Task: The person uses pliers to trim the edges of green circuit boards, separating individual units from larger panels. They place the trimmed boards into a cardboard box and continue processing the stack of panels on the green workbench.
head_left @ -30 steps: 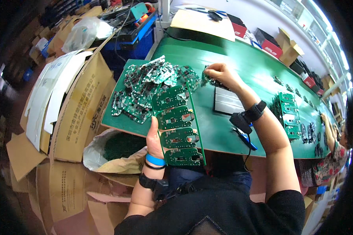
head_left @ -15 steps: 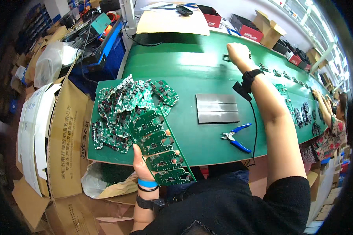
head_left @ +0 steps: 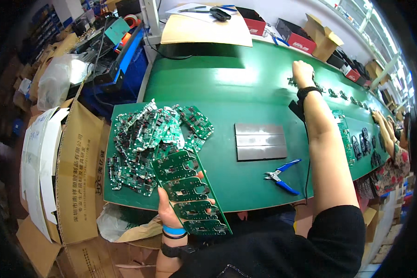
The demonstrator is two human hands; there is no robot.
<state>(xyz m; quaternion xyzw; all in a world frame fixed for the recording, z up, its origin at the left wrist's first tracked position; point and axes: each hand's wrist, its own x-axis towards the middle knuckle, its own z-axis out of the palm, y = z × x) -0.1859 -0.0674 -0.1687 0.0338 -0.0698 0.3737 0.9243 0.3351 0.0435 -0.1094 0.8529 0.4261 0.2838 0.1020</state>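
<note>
My left hand [head_left: 167, 208] is closed round the edge of a green circuit board panel [head_left: 185, 193], several joined boards in a frame, tilted near the table's front edge. Fingertips show through its cutouts. Far off at the upper right, my right hand [head_left: 303, 73] is a fist with a small dark circuit board [head_left: 292, 82] sticking out beside it, mostly hidden by the fingers. That fist is at the near end of a row of small boards [head_left: 343, 95]. A heap of green circuit boards [head_left: 143, 134] lies beyond my left hand.
Blue-handled side cutters [head_left: 282, 177] lie before a grey metal block [head_left: 260, 142] on the green table [head_left: 208, 97]. A black cable [head_left: 307, 180] runs under my right arm. Dark loops [head_left: 363, 143] and a co-worker's arm [head_left: 387, 132] are at the right; cardboard [head_left: 81, 176] stands at the left.
My right hand has moved to the right with the small board, toward the row of boards. My left hand still holds the panel. The whole view has shifted slightly.
</note>
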